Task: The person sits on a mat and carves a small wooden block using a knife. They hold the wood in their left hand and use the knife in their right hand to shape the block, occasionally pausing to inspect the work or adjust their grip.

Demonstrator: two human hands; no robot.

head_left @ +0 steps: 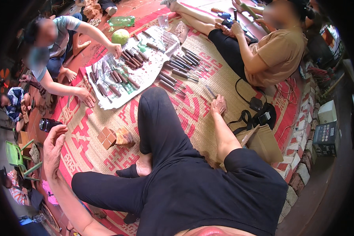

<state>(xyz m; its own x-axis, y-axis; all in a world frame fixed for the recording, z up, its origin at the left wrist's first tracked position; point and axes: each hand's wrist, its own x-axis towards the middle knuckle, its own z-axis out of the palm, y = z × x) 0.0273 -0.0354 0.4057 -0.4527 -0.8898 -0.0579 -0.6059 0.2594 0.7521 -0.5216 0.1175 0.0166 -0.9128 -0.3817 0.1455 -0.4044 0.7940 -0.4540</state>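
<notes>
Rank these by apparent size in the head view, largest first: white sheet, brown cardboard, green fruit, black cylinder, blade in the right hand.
1. White sheet
2. Brown cardboard
3. Green fruit and black cylinder: too alike to rank
4. Blade in the right hand

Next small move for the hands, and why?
Probably lower the left hand to the grooved wooden block and steady it. The right hand already grips a narrow metal tool, while the left is raised with its fingers apart and looks empty. No hand touches the block, which sits on the mat between them, nearer the left.
</notes>
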